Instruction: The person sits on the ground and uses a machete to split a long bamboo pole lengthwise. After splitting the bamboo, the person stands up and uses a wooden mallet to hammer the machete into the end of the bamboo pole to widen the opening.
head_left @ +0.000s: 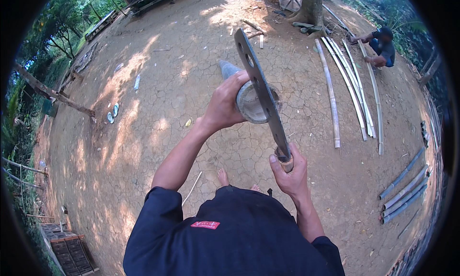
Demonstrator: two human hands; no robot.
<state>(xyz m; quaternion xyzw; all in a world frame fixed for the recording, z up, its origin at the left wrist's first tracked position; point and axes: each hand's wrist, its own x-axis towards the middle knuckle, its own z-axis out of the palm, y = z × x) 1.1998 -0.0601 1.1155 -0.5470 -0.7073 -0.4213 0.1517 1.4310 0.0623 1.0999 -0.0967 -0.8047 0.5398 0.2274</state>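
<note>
My left hand [222, 102] is closed around a thick bamboo pole [246, 105], held up in front of me with its round cut end toward me. Beyond the hand, the pole's grey-green length runs away and down. Gripped in my right hand [293, 176] is the short wooden handle of a machete [274, 120]. Its long dark blade has several round holes, points away from me and crosses over the bamboo's end, hiding part of the rim. I cannot tell whether the blade touches the bamboo.
Split bamboo strips [349, 77] and a bamboo pole [329, 99] lie at the right, where a person [382, 48] crouches by a tree trunk [311, 10]. Several bamboo lengths [405, 194] are at the lower right. Sandals [113, 113] and a plastic bottle [137, 82] lie on cracked earth.
</note>
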